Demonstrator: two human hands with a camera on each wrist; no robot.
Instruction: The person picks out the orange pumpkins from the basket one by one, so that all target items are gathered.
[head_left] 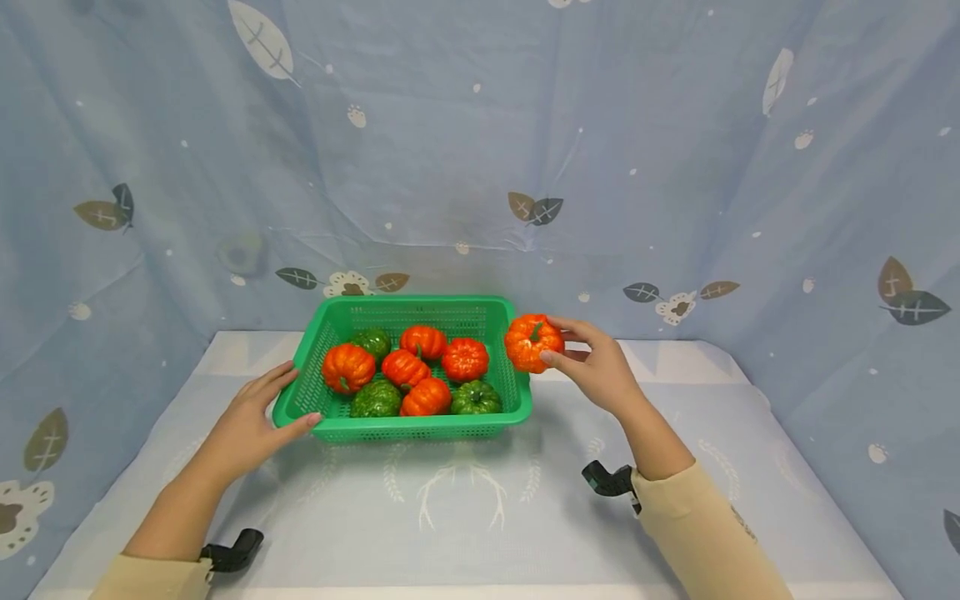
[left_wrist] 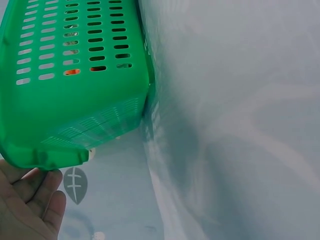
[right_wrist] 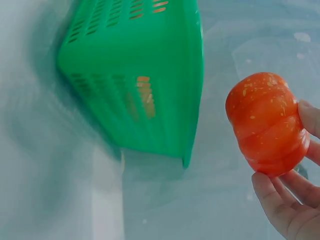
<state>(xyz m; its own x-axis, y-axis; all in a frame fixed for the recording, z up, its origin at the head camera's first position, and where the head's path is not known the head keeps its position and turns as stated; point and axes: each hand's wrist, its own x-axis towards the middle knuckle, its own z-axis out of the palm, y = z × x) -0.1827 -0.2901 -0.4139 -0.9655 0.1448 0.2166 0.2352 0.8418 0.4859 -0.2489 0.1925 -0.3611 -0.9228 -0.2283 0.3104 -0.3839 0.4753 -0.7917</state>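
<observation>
A green plastic basket (head_left: 420, 423) holds several small pumpkins, some orange-red like this orange pumpkin (head_left: 348, 368) and some green like this green pumpkin (head_left: 476, 398). My left hand (head_left: 251, 425) rests spread at the basket's front left corner, its thumb on the front rim and its fingers along the left rim. In the left wrist view those fingers (left_wrist: 42, 192) touch the rim from outside. My right hand (head_left: 596, 367) grips another orange pumpkin (head_left: 534, 342) between thumb and fingers, raised by the basket's right rim. The right wrist view shows this pumpkin (right_wrist: 267, 122) apart from the basket.
The basket stands on a table with a pale patterned cloth (head_left: 465, 533). A blue curtain (head_left: 450, 150) with leaf prints hangs behind and at both sides. Black devices (head_left: 234, 550) sit at both wrists.
</observation>
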